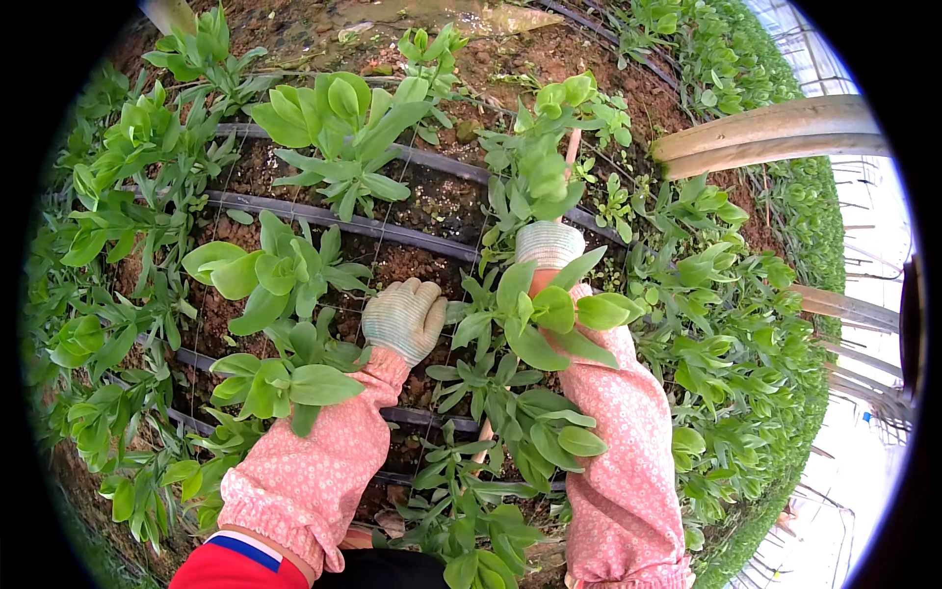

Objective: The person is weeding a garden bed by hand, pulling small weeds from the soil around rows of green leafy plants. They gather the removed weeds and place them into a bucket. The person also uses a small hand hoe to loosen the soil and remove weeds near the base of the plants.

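Note:
My left hand [404, 318], in a pale knitted work glove, is low over the reddish soil, its back up and fingers curled down; what lies under them is hidden. My right hand [550, 247], gloved alike, reaches farther forward among the leaves of a green plant [541, 173], which hide its fingers. A thin wooden stick [572, 154] shows just beyond that hand. Another broad-leaved plant [541, 316] overlaps my right wrist and sleeve. To the left of my left hand grows a leafy plant [276, 269]. Pink flowered sleeve covers run up both forearms.
Black drip hoses [324, 216] and thin netting cross the soil bed. Dense rows of plants [110, 221] stand at the left and right [728, 353]. A thick pale post [773, 132] juts in at the upper right. Wet ground [412, 15] lies at the far edge.

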Motion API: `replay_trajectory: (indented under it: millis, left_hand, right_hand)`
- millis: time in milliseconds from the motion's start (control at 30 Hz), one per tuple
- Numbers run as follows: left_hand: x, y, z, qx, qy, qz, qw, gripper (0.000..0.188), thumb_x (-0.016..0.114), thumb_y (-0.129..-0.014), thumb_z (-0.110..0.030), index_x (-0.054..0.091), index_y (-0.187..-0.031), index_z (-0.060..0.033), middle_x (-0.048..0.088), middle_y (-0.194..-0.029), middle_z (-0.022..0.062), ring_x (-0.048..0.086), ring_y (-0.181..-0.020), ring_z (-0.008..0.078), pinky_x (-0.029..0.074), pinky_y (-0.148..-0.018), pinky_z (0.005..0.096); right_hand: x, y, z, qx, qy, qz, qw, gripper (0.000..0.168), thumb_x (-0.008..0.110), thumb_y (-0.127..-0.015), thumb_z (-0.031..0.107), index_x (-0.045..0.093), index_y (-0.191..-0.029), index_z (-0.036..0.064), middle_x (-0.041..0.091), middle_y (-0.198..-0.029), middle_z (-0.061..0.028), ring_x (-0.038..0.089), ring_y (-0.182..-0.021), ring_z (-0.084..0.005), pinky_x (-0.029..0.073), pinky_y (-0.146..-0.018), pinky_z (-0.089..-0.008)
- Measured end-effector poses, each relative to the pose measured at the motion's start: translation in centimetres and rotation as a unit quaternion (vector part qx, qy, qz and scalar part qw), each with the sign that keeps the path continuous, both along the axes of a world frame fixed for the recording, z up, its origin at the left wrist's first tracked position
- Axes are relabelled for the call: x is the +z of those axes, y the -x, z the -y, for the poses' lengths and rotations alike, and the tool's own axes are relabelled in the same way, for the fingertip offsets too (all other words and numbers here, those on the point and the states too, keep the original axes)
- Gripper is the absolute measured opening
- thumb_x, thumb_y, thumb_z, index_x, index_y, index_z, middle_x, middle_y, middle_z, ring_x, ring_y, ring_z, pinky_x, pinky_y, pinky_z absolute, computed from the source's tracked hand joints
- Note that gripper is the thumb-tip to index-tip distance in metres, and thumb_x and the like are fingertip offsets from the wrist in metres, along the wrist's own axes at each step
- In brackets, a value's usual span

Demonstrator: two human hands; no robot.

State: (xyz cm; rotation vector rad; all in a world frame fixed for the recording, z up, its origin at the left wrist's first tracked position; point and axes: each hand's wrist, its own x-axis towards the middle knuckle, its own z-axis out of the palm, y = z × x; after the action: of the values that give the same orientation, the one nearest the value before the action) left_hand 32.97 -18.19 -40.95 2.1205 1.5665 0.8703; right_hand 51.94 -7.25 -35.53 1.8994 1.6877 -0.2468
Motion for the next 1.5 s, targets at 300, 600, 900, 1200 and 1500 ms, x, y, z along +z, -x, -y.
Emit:
replay_trajectory:
  millis: [300,600,900,1200,1500]
  left_hand:
    - [-0.1,1.5,0.2,0.003,0.015,-0.013,1.0,0.011,0.061,-0.074,-0.019,0.058,-0.077,-0.0094,0.053,-0.068,0.0089,0.053,-0.062,0.0304,0.043,-0.055,0.0416]
    - [-0.1,0.8,-0.1,-0.008,0.014,-0.009,1.0,0.012,0.059,-0.077,-0.022,0.058,-0.078,-0.0097,0.055,-0.07,0.0091,0.055,-0.064,0.031,0.044,-0.057,0.0436]
    - [-1.6,-0.4,0.6,-0.013,0.011,-0.063,0.998,0.014,0.057,-0.078,-0.022,0.06,-0.08,-0.0079,0.057,-0.073,0.0112,0.056,-0.066,0.0322,0.044,-0.059,0.043]
    - [-4.6,0.8,0.3,-0.013,0.023,0.027,0.999,0.017,0.056,-0.08,-0.026,0.06,-0.084,-0.0096,0.058,-0.078,0.0112,0.057,-0.07,0.0322,0.045,-0.062,0.0426]
    - [-1.2,-0.6,0.4,-0.018,0.067,-0.142,0.987,0.021,0.057,-0.079,-0.029,0.06,-0.087,-0.0098,0.059,-0.082,0.0086,0.057,-0.077,0.03,0.046,-0.067,0.0409]
  right_hand:
    - [2.2,-9.2,8.3,-0.499,-0.187,-0.622,0.573,0.02,0.059,-0.081,0.026,0.059,-0.084,0.006,0.056,-0.065,-0.0027,0.047,-0.044,-0.0108,0.037,-0.038,-0.0224]
    - [-0.9,-10.5,7.7,-0.245,-0.234,-0.319,0.885,0.035,0.067,-0.076,0.025,0.061,-0.108,0.013,0.067,-0.085,-0.0106,0.064,-0.076,-0.0241,0.051,-0.068,-0.0343]
    - [-1.4,-8.4,4.8,-0.224,-0.191,-0.23,0.928,0.024,0.058,-0.075,0.02,0.066,-0.097,0.013,0.064,-0.094,-0.0164,0.061,-0.09,-0.0328,0.048,-0.08,-0.0404]
    - [-0.9,-12.2,10.0,-0.527,-0.254,-0.589,0.558,0.023,0.058,-0.082,0.02,0.058,-0.1,0.005,0.063,-0.076,-0.0064,0.059,-0.061,-0.0176,0.048,-0.057,-0.0299]
    - [-1.1,-8.7,5.8,-0.168,-0.059,-0.226,0.958,0.025,0.06,-0.076,0.017,0.068,-0.097,0.006,0.064,-0.097,-0.0192,0.063,-0.09,-0.0334,0.052,-0.077,-0.0388]
